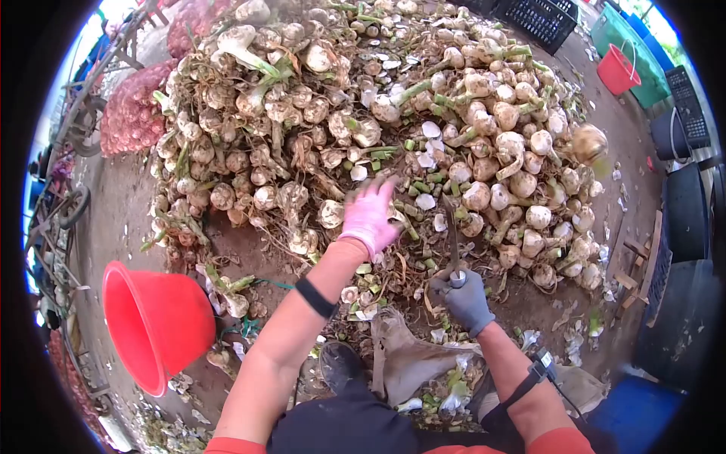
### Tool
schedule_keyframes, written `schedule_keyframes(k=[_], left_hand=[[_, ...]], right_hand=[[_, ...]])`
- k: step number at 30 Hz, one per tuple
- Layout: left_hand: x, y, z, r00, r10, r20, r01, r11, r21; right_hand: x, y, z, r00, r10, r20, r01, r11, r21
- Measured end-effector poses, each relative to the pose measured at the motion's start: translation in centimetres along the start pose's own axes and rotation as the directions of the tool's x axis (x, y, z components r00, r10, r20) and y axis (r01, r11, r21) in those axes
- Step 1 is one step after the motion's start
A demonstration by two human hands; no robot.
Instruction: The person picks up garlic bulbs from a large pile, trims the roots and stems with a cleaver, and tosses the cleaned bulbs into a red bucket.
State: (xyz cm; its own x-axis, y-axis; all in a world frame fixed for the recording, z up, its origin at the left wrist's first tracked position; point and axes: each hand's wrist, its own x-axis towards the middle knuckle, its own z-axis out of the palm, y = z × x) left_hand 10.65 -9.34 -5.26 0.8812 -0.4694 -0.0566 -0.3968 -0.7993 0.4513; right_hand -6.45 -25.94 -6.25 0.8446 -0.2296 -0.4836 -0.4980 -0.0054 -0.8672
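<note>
My left hand (369,216), in a pink glove, reaches over the near edge of a large heap of whitish bulbs (227,163) with roots and thick stems. Its fingers are apart, and I see nothing held in them. In a grey glove, my right hand (465,299) is closed around the handle of a knife (453,234), its dark blade pointing away from me. Cut green stem pieces (423,181) and loose white scales lie between the two hands. More trimmed-looking bulbs (522,181) are piled to the right. One blurred bulb (590,144) appears at that pile's far right side.
A red bucket (178,321) lies tilted at the left. Red mesh sacks (136,110) of bulbs stand behind the heap. Another red bucket (618,69), a black crate (538,21) and dark tubs (677,318) are along the back and right. Cloth (416,356) lies by my feet.
</note>
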Motion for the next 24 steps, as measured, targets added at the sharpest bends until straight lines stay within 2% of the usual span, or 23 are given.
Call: schedule_keyframes(k=[1, 3, 4, 5, 6, 7, 8, 9, 10, 11, 12, 13, 15, 17, 19, 21, 22, 23, 24], left_hand=[[-0.4, -1.2, 1.6, 0.998, -0.04, 0.052, 0.026, 0.966, 0.256], [-0.7, -3.7, 3.2, 0.993, 0.118, 0.011, -0.114, 0.929, 0.353], [-1.3, -3.5, 3.5, 0.992, 0.121, 0.017, -0.12, 0.929, 0.35], [-2.7, -1.5, 1.4, 0.999, -0.031, 0.043, 0.028, 0.997, 0.07], [-3.7, -0.3, 0.3, 0.98, -0.167, 0.105, 0.186, 0.961, -0.206], [-5.0, -0.2, 1.0, 0.97, -0.242, 0.038, 0.229, 0.845, -0.482], [-6.2, 0.2, 1.0, 0.969, -0.243, 0.033, 0.204, 0.722, -0.661], [-7.3, 0.7, 0.6, 0.968, -0.251, 0.025, 0.167, 0.564, -0.809], [-8.3, 1.1, 0.2, 0.962, -0.266, 0.063, 0.184, 0.462, -0.868], [-9.2, 1.2, -0.2, 0.957, -0.274, 0.1, 0.197, 0.356, -0.914], [-9.2, 1.6, 0.5, 0.932, -0.299, 0.205, 0.221, 0.021, -0.975], [-10.6, 1.9, 0.0, 0.938, -0.321, 0.131, 0.192, 0.165, -0.967], [-11.8, 1.0, 0.2, 0.992, -0.031, -0.12, -0.073, 0.632, -0.771], [-13.0, 1.2, 0.3, 0.996, -0.024, -0.081, -0.051, 0.596, -0.802], [-13.9, 2.4, -1.6, 0.999, -0.021, -0.042, -0.024, 0.556, -0.831], [-14.3, 4.6, -6.2, 0.941, -0.273, 0.201, 0.268, 0.238, -0.934], [-14.4, 4.1, -5.7, 0.941, -0.318, 0.112, 0.193, 0.236, -0.952], [-13.5, 3.3, -5.9, 0.939, -0.33, 0.093, 0.179, 0.239, -0.954], [-12.9, 2.8, -6.0, 0.937, -0.339, 0.08, 0.212, 0.37, -0.905]], right_hand=[[-0.3, 0.0, 0.1, 1.0, -0.011, 0.002, 0.011, 1.0, -0.019], [-0.5, 0.1, -0.1, 1.0, -0.005, -0.011, 0.005, 0.999, 0.034], [-0.6, 0.2, -0.2, 1.0, -0.014, -0.012, 0.015, 0.998, 0.053], [-0.6, 0.3, -0.1, 1.0, -0.025, -0.005, 0.025, 0.997, 0.073], [-1.0, -0.1, 0.0, 0.993, -0.117, -0.023, 0.115, 0.99, -0.079], [-1.5, -1.0, 0.2, 0.993, -0.114, -0.026, 0.111, 0.991, -0.074], [-2.2, -2.2, 0.6, 0.974, -0.228, -0.012, 0.221, 0.953, -0.206], [-2.8, -3.4, 1.0, 0.94, -0.339, 0.023, 0.327, 0.885, -0.332], [-3.0, -4.2, 1.5, 0.894, -0.446, 0.052, 0.432, 0.823, -0.368], [-3.3, -4.8, 1.9, 0.893, -0.447, 0.053, 0.434, 0.823, -0.365], [-3.6, -5.4, 2.3, 0.878, -0.469, 0.092, 0.465, 0.795, -0.388], [-3.8, -6.0, 2.7, 0.863, -0.489, 0.131, 0.496, 0.765, -0.411], [-3.8, -6.6, 3.1, 0.843, -0.52, 0.139, 0.531, 0.761, -0.373], [-3.7, -6.3, 3.1, 0.846, -0.49, 0.209, 0.526, 0.708, -0.472], [-2.7, -4.2, 2.7, 0.851, -0.499, 0.164, 0.515, 0.73, -0.449], [-1.6, -2.3, 1.0, 0.841, -0.526, 0.124, 0.524, 0.737, -0.427], [-1.5, -1.0, -0.1, 0.941, -0.337, 0.025, 0.321, 0.87, -0.375], [-0.9, -0.5, -0.4, 0.992, -0.12, -0.048, 0.1, 0.948, -0.302], [-1.2, -1.0, 0.4, 0.994, -0.106, -0.027, 0.092, 0.947, -0.309]])
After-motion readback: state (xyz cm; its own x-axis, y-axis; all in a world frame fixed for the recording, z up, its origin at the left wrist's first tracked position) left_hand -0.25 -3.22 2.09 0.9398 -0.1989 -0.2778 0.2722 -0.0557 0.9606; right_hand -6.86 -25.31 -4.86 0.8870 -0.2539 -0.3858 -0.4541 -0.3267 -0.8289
